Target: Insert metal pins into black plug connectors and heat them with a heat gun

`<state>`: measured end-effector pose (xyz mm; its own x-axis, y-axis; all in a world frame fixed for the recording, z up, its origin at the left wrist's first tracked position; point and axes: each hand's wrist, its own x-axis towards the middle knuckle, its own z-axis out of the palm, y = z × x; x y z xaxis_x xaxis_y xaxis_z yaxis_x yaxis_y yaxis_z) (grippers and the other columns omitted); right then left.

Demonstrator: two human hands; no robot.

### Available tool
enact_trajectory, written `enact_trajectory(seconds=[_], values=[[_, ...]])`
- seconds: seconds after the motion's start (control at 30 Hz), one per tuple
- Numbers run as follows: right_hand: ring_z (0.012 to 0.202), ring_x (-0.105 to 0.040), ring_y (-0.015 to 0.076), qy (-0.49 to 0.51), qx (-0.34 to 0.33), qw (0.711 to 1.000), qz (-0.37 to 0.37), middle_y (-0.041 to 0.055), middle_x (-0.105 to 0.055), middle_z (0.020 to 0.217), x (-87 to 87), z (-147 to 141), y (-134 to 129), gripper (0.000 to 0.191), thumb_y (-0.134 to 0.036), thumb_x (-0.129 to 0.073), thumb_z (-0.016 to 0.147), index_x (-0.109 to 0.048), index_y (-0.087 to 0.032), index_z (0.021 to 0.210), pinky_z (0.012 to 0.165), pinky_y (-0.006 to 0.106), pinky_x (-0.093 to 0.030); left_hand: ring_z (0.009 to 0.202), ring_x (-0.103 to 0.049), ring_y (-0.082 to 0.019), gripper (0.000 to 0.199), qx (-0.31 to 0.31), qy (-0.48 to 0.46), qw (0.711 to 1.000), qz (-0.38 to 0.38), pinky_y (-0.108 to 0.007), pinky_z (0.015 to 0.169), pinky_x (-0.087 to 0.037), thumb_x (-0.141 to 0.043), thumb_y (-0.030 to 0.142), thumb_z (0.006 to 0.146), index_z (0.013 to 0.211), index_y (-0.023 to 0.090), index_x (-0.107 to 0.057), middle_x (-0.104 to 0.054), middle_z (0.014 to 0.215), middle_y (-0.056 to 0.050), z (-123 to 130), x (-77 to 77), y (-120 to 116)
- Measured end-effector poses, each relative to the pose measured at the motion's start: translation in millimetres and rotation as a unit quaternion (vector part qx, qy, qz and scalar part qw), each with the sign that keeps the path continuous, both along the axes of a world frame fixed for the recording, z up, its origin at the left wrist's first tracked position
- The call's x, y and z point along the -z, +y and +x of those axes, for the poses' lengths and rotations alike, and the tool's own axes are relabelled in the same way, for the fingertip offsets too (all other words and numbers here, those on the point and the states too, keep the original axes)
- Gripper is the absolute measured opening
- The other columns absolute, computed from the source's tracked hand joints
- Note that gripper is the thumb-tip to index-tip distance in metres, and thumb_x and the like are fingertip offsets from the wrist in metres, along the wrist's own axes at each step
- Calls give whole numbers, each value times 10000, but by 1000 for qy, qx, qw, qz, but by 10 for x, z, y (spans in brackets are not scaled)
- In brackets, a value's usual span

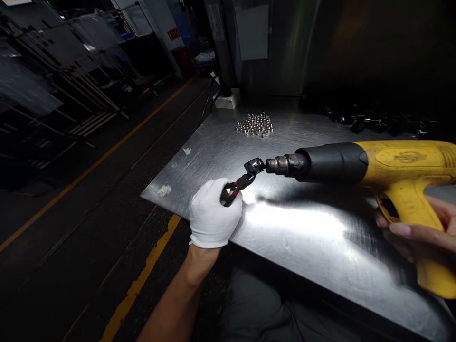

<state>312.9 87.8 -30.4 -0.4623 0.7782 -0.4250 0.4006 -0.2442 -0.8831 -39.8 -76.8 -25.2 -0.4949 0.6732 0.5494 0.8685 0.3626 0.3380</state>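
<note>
My left hand (214,213), in a white glove, is closed around the handles of black pliers (243,181) with red bands. In the jaws of the pliers is a small black block (254,166) with a shiny metal insert on its upper face. Bare and at the right edge, my right hand (423,232) grips the handle of a yellow heat gun (402,164). The heat gun's dark stepped nozzle (285,165) points left, its tip right beside the black block. Part of my right hand is hidden behind the handle.
Beyond the pliers, several small metal inserts (254,124) stand grouped on the steel table (210,156). Dark small parts (377,122) lie at the back right. A white power strip (228,99) with a plug sits at the far corner. Racks (81,85) stand across the floor on the left.
</note>
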Motion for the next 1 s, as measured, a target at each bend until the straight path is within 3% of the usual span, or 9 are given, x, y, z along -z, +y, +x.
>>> enact_trajectory(seconds=[0.27,1.0], values=[[515,-545,203,-9,-3,1000,-19,11,-594,599,-98,-27,-29,431,-541,-836,680,-656,-251,943,437,304,-451,763,-635,-235,55,-1,0,1000,-4,-359,721,-485,-636,193,803,839,233,-642,-674,811,-51,-6,7,-5],[519,-548,219,-17,6,1000,-23,25,-597,611,-96,-15,-20,439,-542,-838,672,-661,-254,952,437,316,-465,756,-634,-236,33,-6,11,1000,-13,-351,712,-474,-643,207,795,827,213,-649,-662,787,-48,5,-3,1]])
